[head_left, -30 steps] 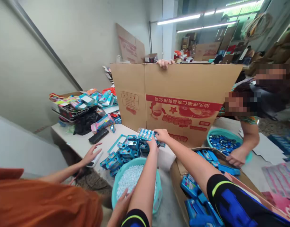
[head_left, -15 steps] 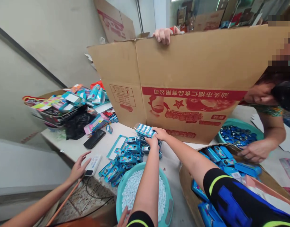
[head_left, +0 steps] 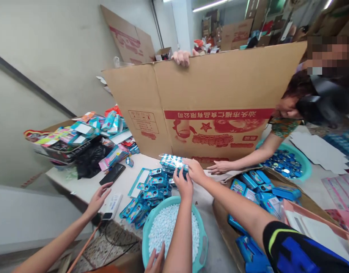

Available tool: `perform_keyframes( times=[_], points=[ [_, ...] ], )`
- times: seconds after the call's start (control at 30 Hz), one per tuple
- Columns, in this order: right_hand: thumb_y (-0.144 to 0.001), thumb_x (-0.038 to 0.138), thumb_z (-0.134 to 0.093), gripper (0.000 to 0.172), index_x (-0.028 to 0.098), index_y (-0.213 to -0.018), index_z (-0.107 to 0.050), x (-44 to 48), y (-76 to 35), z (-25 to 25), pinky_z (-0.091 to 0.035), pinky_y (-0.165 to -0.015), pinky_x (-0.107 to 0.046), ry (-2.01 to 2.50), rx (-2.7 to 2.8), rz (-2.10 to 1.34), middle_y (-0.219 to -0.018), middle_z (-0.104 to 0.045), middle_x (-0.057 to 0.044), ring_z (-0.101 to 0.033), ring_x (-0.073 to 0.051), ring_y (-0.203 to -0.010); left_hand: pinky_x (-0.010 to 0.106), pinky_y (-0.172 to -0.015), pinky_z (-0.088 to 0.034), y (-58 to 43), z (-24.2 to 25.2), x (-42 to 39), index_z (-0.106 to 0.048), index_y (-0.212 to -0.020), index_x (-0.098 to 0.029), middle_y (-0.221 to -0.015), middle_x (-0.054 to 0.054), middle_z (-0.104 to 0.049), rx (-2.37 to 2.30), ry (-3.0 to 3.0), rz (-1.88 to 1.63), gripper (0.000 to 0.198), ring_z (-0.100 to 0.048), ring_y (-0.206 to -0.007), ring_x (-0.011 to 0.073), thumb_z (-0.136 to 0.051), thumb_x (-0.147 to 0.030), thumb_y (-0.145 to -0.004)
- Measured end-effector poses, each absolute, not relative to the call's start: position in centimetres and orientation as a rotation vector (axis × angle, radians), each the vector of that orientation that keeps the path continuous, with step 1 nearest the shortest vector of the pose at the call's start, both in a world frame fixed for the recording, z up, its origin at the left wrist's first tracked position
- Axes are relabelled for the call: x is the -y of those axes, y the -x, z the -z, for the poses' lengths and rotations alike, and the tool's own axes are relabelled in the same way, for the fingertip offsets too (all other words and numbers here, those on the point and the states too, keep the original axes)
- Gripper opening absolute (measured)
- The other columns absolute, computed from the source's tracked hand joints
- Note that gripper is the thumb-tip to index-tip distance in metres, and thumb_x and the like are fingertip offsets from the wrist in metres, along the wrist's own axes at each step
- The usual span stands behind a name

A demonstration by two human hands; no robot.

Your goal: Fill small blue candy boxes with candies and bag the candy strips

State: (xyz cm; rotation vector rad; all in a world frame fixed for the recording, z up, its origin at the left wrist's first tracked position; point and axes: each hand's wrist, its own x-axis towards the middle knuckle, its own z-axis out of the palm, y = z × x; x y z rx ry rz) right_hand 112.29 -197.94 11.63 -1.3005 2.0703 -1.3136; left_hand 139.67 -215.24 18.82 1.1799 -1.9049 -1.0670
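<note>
My right hand [head_left: 195,170] grips the right end of a clear-wrapped pack of small blue boxes [head_left: 171,162]. My left hand [head_left: 183,185] is closed against the pack's near lower edge, with its fingertips partly hidden. The pack is held over a pile of small blue boxes with round windows [head_left: 153,194], beside a standing cardboard sheet [head_left: 217,85]. Below my left forearm sits a teal basin [head_left: 146,231] filled with small pale blue pieces [head_left: 165,223].
Another person's hands [head_left: 98,201] [head_left: 156,259] are at left and by the basin. A co-worker's hand [head_left: 221,167] lies beside the cardboard; another hand [head_left: 181,58] grips its top. A carton of blue packets [head_left: 225,231], a phone [head_left: 113,173] and a heaped box [head_left: 63,146] surround the workspace.
My hands still hold the pack; my left fingers have shifted on it. The co-worker's hand at right has moved left to the cardboard's foot. The view has turned slightly right.
</note>
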Motion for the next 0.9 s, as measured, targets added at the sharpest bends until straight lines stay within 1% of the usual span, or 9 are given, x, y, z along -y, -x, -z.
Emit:
perform_keyframes(
  times=[0.03,0.07,0.13,0.2,0.3,0.5,0.67,0.8,0.9],
  points=[
    [-0.086,0.012,-0.039,0.051,0.023,-0.125,-0.07,195.0,-113.8,-11.6,-0.031,-0.121,-0.046,1.297,-2.051,1.36,-0.14,-0.063,-0.006,-0.051,-0.021,-0.136,0.042,-0.116,-0.037,-137.1,-17.1,210.9,-0.069,-0.099,-0.023,-0.119,0.014,-0.066,1.831,-1.142,1.189,0.027,-0.052,-0.134,0.0301,-0.059,-0.048,-0.092],
    [-0.086,0.014,-0.037,0.049,0.023,-0.118,-0.073,191.7,-115.5,-11.3,-0.04,-0.115,-0.043,1.282,-2.036,1.396,-0.13,-0.07,-0.006,-0.059,-0.02,-0.127,0.042,-0.116,-0.038,-134.7,-15.2,206.5,-0.07,-0.1,-0.024,-0.122,0.015,-0.065,1.854,-1.1,1.283,0.024,-0.052,-0.134,0.0297,-0.061,-0.044,-0.091],
    [-0.085,0.016,-0.035,0.048,0.025,-0.107,-0.077,184.0,-119.2,-10.3,-0.052,-0.102,-0.042,1.218,-2.038,1.436,-0.112,-0.076,-0.007,-0.068,-0.022,-0.11,0.044,-0.115,-0.04,-131.5,-11.7,198.0,-0.072,-0.094,-0.024,-0.115,0.015,-0.066,1.899,-1.033,1.42,0.014,-0.057,-0.127,0.0298,-0.068,-0.035,-0.086],
    [-0.086,0.02,-0.039,0.042,0.028,-0.099,-0.078,176.0,-122.8,-8.8,-0.057,-0.093,-0.044,1.102,-1.963,1.546,-0.103,-0.077,-0.006,-0.071,-0.024,-0.1,0.046,-0.116,-0.039,-130.5,-9.2,191.5,-0.073,-0.089,-0.025,-0.11,0.014,-0.066,1.933,-0.966,1.524,0.008,-0.059,-0.12,0.0294,-0.069,-0.028,-0.084],
    [-0.087,0.022,-0.045,0.036,0.032,-0.093,-0.079,165.4,-126.7,-6.8,-0.056,-0.094,-0.049,0.798,-1.991,1.547,-0.102,-0.077,-0.007,-0.071,-0.028,-0.102,0.047,-0.113,-0.042,-132.0,-7.8,186.4,-0.076,-0.087,-0.027,-0.104,0.012,-0.068,2.022,-0.834,1.658,0.01,-0.063,-0.111,0.0287,-0.069,-0.022,-0.081],
    [-0.083,0.025,-0.049,0.033,0.032,-0.092,-0.08,154.4,-130.0,-4.5,-0.054,-0.096,-0.053,0.644,-2.162,1.363,-0.108,-0.075,-0.011,-0.069,-0.032,-0.107,0.043,-0.109,-0.044,-132.0,-7.9,185.4,-0.076,-0.093,-0.026,-0.109,0.01,-0.068,2.181,-0.649,1.666,0.019,-0.062,-0.112,0.0267,-0.064,-0.016,-0.082],
    [-0.08,0.031,-0.051,0.029,0.031,-0.09,-0.079,151.8,-131.6,-3.4,-0.054,-0.098,-0.054,0.496,-2.236,1.391,-0.106,-0.075,-0.012,-0.07,-0.034,-0.106,0.04,-0.105,-0.046,-127.9,-7.6,187.7,-0.072,-0.104,-0.022,-0.111,0.01,-0.065,2.15,-0.738,1.528,0.024,-0.063,-0.103,0.0238,-0.062,-0.015,-0.082],
    [-0.078,0.034,-0.054,0.025,0.035,-0.086,-0.078,149.9,-132.4,-2.9,-0.055,-0.094,-0.054,0.41,-2.258,1.405,-0.1,-0.074,-0.013,-0.071,-0.035,-0.1,0.035,-0.095,-0.05,-126.2,-8.0,191.3,-0.068,-0.112,-0.016,-0.119,0.014,-0.064,2.105,-0.884,1.396,0.026,-0.063,-0.097,0.0221,-0.057,-0.018,-0.088],
    [-0.077,0.034,-0.056,0.022,0.038,-0.083,-0.077,149.1,-132.6,-2.1,-0.055,-0.093,-0.054,0.385,-2.266,1.424,-0.099,-0.073,-0.016,-0.071,-0.036,-0.099,0.034,-0.091,-0.05,-126.1,-8.7,194.8,-0.067,-0.113,-0.01,-0.116,0.015,-0.066,2.108,-0.975,1.327,0.026,-0.064,-0.096,0.0219,-0.055,-0.018,-0.091]
  ],
)
